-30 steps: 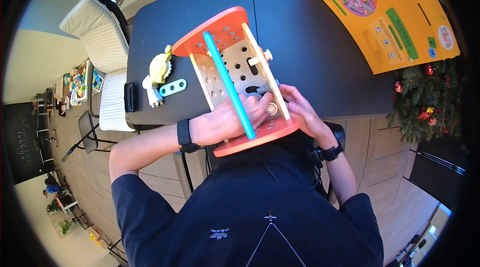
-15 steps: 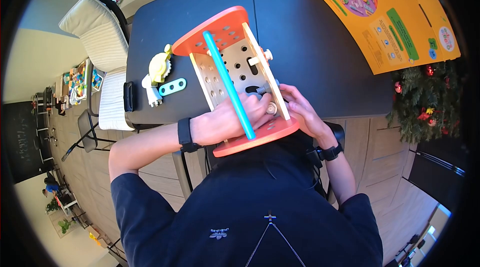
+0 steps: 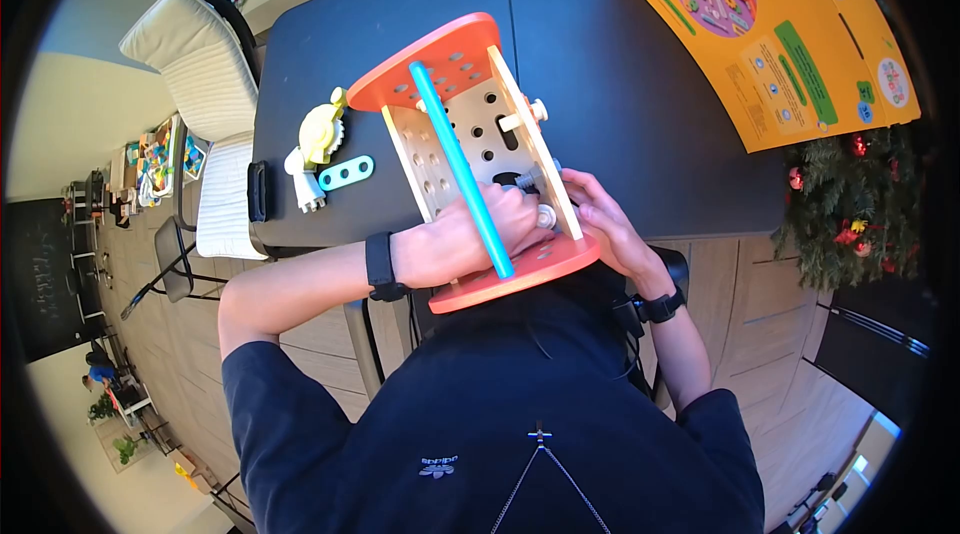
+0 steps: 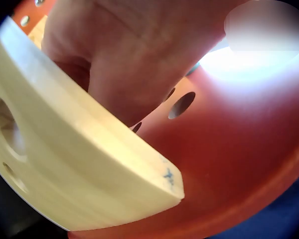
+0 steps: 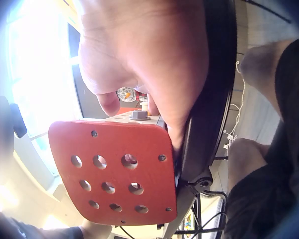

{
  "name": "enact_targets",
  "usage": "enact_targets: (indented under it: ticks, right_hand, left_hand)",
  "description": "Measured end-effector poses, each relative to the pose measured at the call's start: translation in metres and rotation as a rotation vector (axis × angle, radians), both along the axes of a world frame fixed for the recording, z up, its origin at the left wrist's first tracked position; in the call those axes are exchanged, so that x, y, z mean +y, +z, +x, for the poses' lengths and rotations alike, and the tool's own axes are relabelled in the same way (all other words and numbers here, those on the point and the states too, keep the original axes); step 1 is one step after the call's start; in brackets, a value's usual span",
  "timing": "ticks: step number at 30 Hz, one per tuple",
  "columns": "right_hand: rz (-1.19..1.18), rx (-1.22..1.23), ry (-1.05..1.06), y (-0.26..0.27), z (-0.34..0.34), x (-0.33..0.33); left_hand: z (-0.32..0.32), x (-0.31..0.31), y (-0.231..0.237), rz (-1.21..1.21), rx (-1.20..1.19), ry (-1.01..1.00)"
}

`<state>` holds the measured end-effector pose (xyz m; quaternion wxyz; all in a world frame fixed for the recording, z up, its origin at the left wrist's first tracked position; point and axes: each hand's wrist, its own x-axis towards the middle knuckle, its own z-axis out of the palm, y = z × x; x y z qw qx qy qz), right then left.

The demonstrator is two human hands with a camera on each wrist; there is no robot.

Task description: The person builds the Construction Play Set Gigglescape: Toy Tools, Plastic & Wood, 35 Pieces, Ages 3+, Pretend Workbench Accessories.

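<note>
A toy toolbox [image 3: 520,287] has red end boards, pale wooden sides with holes and a blue rod [image 3: 455,154] across its top. My left hand [image 3: 490,229] reaches under the rod into it, fingers curled at a pale round bolt [image 3: 546,217] beside the right side panel; the fingertips are hidden. Just above, a grey bolt [image 3: 540,177] passes through that panel, its hex head [image 5: 139,115] outside in the right wrist view. My right hand [image 3: 612,229] rests along the panel's outer face, fingers fairly straight. A pale bolt [image 3: 525,117] sits farther up the panel.
Left of the toolbox, a yellow toy piece [image 3: 322,134], a white claw-shaped piece [image 3: 306,184] and a mint strip with holes [image 3: 346,174] lie on the dark table [image 3: 660,164]. A large yellow carton [image 3: 770,54] stands at the back right. A cushioned chair [image 3: 200,74] is at left.
My left wrist has turned a little and its fingers have curled closer together by the pale bolt. The right hand and toolbox hold almost still.
</note>
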<state>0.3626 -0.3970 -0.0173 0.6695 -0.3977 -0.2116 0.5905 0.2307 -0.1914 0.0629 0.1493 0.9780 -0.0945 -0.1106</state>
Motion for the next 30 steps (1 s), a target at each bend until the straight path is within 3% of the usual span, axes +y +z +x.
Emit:
enact_targets:
  ticks: [3,9,12,24,30]
  right_hand:
    - [0.006,0.002,-0.004,-0.001,0.0,0.0]
    - [0.004,0.004,0.002,-0.003,0.001,-0.001]
    - [0.014,0.023,-0.001,-0.004,0.0,-0.001]
    - [0.004,0.007,0.006,-0.002,0.001,-0.001]
    - [0.007,0.016,0.003,-0.004,0.001,-0.002]
  left_hand:
    - [-0.002,0.003,-0.006,-0.017,-0.095,-0.091]
    - [-0.003,0.001,-0.012,-0.022,-0.146,-0.053]
    - [-0.008,-0.002,-0.001,0.175,-0.144,-0.103]
    - [0.004,-0.001,-0.002,0.038,-0.012,-0.108]
    - [-0.007,-0.006,-0.002,0.182,-0.191,-0.097]
